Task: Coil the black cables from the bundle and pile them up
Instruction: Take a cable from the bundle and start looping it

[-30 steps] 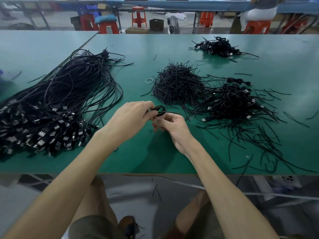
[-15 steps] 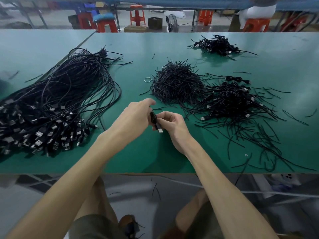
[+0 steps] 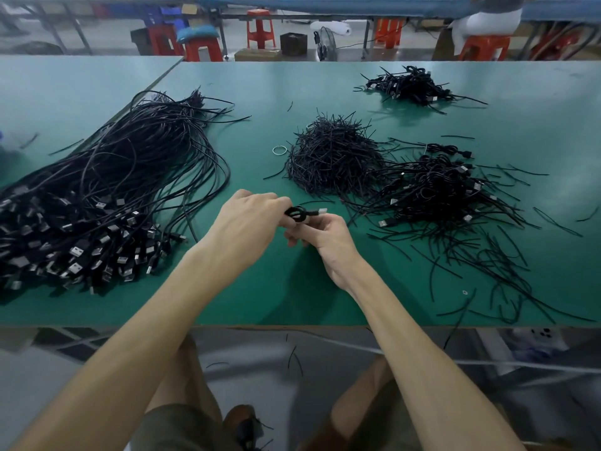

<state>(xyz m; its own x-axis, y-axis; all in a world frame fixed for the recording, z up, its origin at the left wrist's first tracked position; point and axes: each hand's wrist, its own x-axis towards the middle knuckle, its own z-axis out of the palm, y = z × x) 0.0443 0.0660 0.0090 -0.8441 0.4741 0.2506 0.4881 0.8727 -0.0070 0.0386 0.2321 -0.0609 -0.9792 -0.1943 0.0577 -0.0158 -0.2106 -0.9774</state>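
A small coiled black cable [image 3: 296, 213] sat between the two hands, raised just off the green surface [image 3: 292, 288]. Its silver USB plug [image 3: 322, 210] stuck out toward the right. The left hand [image 3: 247, 219] pinched the coil from the left side, fingers curled and the back of the hand turned up. The right hand [image 3: 327, 237] held it from below, fingers curled up toward it. Which fingertips actually touched the cable could not be told.

Well out to the left of the left hand lay the bundle [image 3: 107, 190] of long uncoiled black cables. Their USB plugs were heaped toward the near edge and their far ends fanned away.

Beyond the hands rose a mound of short black ties [image 3: 335, 157], with a small pale ring [image 3: 279, 150] just beside its left edge. Beyond the right hand and off to its right lay the pile of coiled cables [image 3: 439, 193], touching the mound. A second, smaller pile [image 3: 409, 86] lay much farther off on that side.

Loose ties [image 3: 481, 265] were scattered to the right of the right hand, trailing toward the near edge. Past the far edge of the surface stood red stools [image 3: 260, 29].
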